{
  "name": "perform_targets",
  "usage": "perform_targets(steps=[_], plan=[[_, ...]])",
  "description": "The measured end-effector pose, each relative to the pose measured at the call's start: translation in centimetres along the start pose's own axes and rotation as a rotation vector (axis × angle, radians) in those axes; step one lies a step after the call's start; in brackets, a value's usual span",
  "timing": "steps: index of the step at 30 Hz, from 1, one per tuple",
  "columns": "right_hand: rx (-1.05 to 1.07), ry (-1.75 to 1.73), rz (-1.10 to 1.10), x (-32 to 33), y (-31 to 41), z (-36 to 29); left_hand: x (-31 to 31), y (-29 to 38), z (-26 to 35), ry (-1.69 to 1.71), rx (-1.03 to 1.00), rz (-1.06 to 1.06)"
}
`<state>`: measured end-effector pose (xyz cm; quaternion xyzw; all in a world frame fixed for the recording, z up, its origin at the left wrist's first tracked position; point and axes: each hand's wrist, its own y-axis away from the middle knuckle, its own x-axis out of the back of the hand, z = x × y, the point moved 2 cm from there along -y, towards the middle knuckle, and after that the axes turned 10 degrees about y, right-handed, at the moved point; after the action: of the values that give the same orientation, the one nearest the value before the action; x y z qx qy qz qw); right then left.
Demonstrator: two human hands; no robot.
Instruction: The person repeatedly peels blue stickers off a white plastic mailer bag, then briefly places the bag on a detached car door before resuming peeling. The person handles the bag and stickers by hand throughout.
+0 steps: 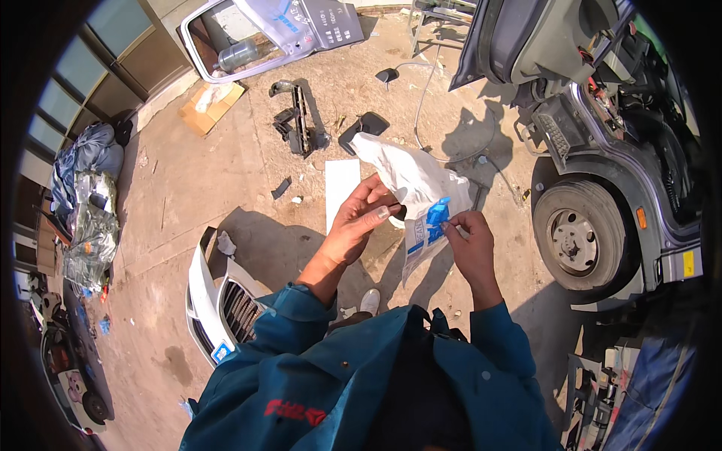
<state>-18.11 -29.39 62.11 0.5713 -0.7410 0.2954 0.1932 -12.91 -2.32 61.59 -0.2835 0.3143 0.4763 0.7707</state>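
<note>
In front of my body I hold up a white plastic bag (434,180) with blue print, partly see-through. The thumb and fingers of my right hand (472,239) pinch its lower right part, beside the blue print. My left hand (361,217) is at the bag's left edge, thumb and fingertips close together near a small dark thing; whether they grip the bag or that thing I cannot tell. A white flat strip (341,186) lies on the ground behind my left hand.
A white car bumper with a grille (240,304) lies at lower left. The truck's front wheel (581,235) and open door (524,42) are on the right. Ahead lie a detached door (338,28), a cardboard piece (217,107), black parts (299,124) and a cable (420,107).
</note>
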Motion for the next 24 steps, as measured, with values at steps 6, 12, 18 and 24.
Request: perform_targets(steps=[6, 12, 18, 24], plan=[[0.154, 0.042, 0.035, -6.1, -4.6, -5.7, 2.4, -1.9, 3.9, -0.205, 0.002, 0.112], [0.258, -0.039, -0.103, -10.3, -9.0, -8.2, 6.9, -4.7, 8.2, -0.339, 0.017, 0.265], [0.200, -0.180, -0.273, -15.8, -16.3, -9.3, 9.0, -8.8, 13.9, -0.389, -0.082, 0.282], [0.194, -0.405, -0.370, -20.5, -24.8, -12.0, 12.1, -13.3, 20.5, -0.446, -0.247, 0.388]])
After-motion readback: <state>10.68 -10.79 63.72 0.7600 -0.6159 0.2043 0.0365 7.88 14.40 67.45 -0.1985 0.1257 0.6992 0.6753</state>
